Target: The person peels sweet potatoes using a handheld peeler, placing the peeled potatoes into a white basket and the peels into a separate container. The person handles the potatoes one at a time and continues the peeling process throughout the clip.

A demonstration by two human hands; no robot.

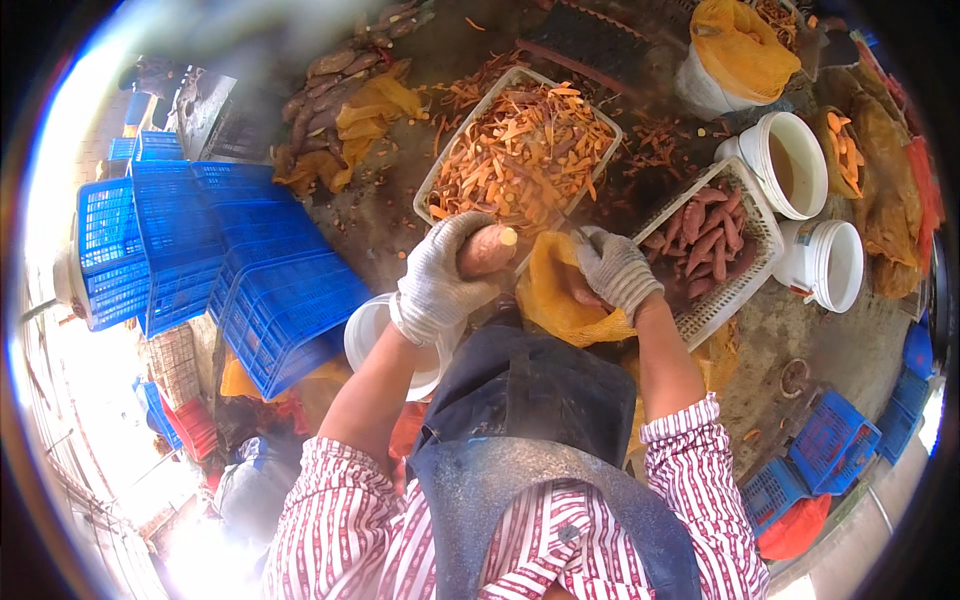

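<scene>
My left hand (450,274), in a whitish knit glove, grips a thick reddish sweet potato (486,251) with its pale cut end facing up. My right hand (616,264), gloved the same way, is curled above a yellow mesh bag (546,281). Something thin and dark seems to show at its fingertips, too blurred to name. Inside the open bag lie reddish roots (585,289), partly hidden by the right hand. Just beyond both hands, a pale plastic crate (426,196) is heaped with orange peelings and scraps (517,150).
To the right stands a crate (765,259) of small red sweet potatoes (709,236), beside white buckets (787,165). Blue crates (285,300) are stacked at left, near a white tub (375,337). Unpeeled roots (322,97) lie behind on yellow netting. Peelings litter the floor (382,225).
</scene>
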